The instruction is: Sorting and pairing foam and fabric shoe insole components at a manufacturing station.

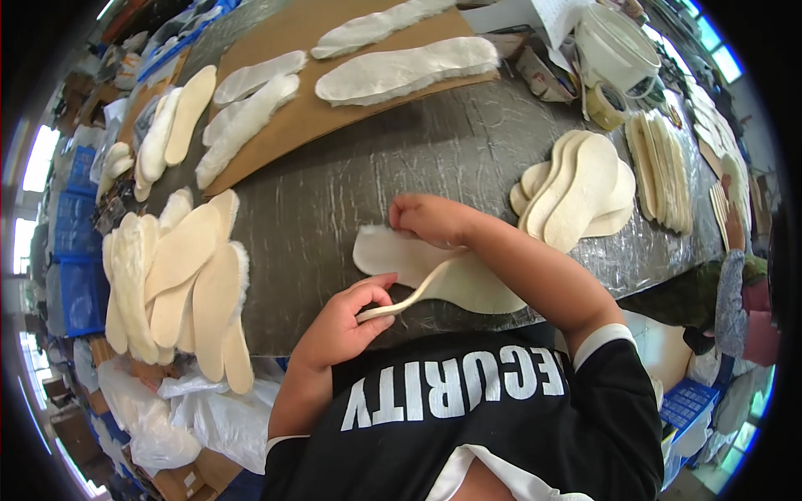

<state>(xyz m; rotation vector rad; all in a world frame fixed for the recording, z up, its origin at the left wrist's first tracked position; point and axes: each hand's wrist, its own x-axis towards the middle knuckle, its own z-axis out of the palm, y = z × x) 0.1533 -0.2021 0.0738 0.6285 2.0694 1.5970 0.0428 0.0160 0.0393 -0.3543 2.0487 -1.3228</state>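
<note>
In front of me on the table lies a pale, flat insole-shaped piece. A cream insole overlaps it, with one end bent up off it. My left hand pinches that raised end between thumb and fingers, near the table's front edge. Over the far edge of the pale piece, my right hand is closed with its fingers curled in. Whatever is in those fingers, if anything, is hidden. My right forearm crosses above part of the cream insole.
Loose insoles are heaped at left, and stacked ones sit at right beside an upright row. Fluffy white insoles rest on brown cardboard. A white bucket stands back right. Another person's hand is at far right.
</note>
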